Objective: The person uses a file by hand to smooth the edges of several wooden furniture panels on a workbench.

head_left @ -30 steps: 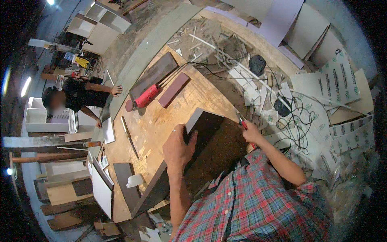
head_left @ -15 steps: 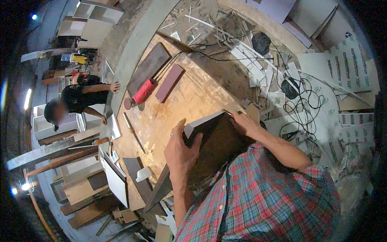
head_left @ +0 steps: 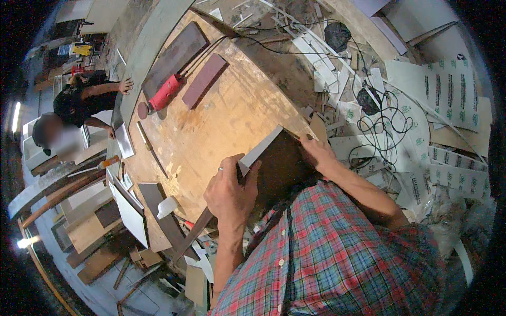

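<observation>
A dark brown panel [head_left: 284, 166] is tilted up in front of me at the near edge of the bench, with a pale grey edge [head_left: 261, 149] along its top. My left hand [head_left: 227, 192] is wrapped round its left end, thumb on the near face and fingers beyond. My right hand [head_left: 317, 154] is closed at the panel's far right corner, close to the bench edge. What sits inside its fingers is hidden. Beneath my left wrist another narrow dark board [head_left: 194, 235] slants down.
The wooden bench [head_left: 226, 100] carries a red power tool [head_left: 164, 94], a maroon strip [head_left: 205, 81], a dark board [head_left: 176, 55], a long hand tool [head_left: 151, 149] and a white bottle [head_left: 167, 207]. Across it a co-worker [head_left: 79, 102] leans in. Black cable [head_left: 387, 121] and offcuts litter the floor.
The view has shifted, so the bench things sit further left. My right hand has moved slightly at the panel's corner; the small red thing at its fingertips no longer shows. My left hand keeps its grip.
</observation>
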The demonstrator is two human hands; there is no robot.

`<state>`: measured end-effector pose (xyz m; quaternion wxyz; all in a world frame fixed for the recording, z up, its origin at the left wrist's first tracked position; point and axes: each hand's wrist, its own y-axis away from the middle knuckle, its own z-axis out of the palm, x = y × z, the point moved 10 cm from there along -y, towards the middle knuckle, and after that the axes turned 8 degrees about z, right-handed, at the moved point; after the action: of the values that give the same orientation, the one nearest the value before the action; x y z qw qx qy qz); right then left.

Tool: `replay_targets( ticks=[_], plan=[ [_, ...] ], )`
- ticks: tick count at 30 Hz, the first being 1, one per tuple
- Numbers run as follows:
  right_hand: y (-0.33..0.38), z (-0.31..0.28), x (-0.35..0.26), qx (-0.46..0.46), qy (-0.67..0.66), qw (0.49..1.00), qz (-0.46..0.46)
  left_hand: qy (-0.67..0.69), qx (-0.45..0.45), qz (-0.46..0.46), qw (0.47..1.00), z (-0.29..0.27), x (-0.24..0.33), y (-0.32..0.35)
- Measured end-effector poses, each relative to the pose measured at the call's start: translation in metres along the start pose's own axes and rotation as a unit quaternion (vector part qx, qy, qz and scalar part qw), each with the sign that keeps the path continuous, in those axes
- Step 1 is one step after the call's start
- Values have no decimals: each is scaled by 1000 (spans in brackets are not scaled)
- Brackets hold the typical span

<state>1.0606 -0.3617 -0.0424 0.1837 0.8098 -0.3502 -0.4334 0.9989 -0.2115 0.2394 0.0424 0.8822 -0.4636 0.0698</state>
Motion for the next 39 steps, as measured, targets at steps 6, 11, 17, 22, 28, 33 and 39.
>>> replay_targets(
  ticks=[6, 11, 17, 22, 28, 33, 39],
  plan=[
    [-3, -10, 0, 45, 72, 996, -1, -6, 32, 20, 999, -1, 2, 1],
    [-19, -23, -19, 23, 53, 996, 61, -18, 21, 22, 999, 1, 9, 5],
    [2, -20, -27, 41, -32, 998, -44, -18, 25, 9, 999, 2, 7, 13],
    [13, -1, -1, 18, -27, 999, -12, -24, 29, 14, 999, -1, 9, 8],
    [-1, -26, -23, 16, 64, 998, 15, -31, 34, 25, 999, 0, 14, 13],
    [-29, -7, -25, 59, 80, 995, -4, -19, 43, 39, 998, -1, 18, 15],
    [-8, -18, -23, 73, 30, 996, -47, -46, 45, 31, 997, 0, 20, 20]
  ],
)
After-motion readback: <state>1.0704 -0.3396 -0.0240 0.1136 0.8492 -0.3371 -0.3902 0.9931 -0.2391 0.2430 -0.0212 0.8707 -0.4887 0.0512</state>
